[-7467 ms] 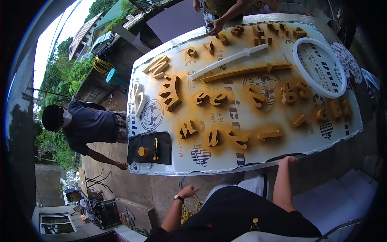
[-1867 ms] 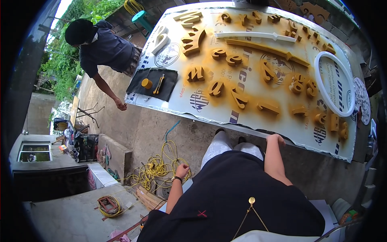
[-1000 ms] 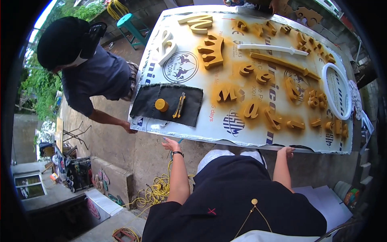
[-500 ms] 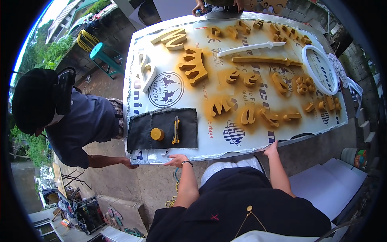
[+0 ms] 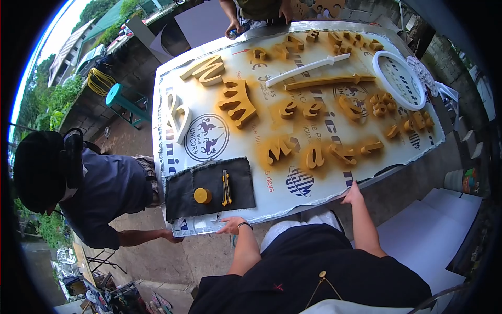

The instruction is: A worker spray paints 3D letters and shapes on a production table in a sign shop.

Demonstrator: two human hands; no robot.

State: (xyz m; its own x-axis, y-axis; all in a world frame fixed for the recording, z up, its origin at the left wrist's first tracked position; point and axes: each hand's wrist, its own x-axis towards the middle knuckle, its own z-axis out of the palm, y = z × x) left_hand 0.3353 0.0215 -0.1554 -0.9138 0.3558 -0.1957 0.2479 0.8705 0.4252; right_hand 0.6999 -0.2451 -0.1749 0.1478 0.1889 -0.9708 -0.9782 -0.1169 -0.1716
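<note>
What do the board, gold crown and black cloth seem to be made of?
Board: perhaps plastic or metal under printed film, given its glossy white surface and crinkled edge.
Crown: painted dull gold, since the board beside it is orange-stained; perhaps foam or plastic, but paint hides it.
Cloth: probably woven fabric, matte black, with a fold line and uneven edges.

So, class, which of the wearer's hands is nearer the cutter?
Left: at the panel's near edge, the left hand is just short of the cutter; the right hand, farther right.

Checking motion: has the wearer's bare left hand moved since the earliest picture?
Yes: the left hand moved forward to the near edge of the white printed panel.
</note>
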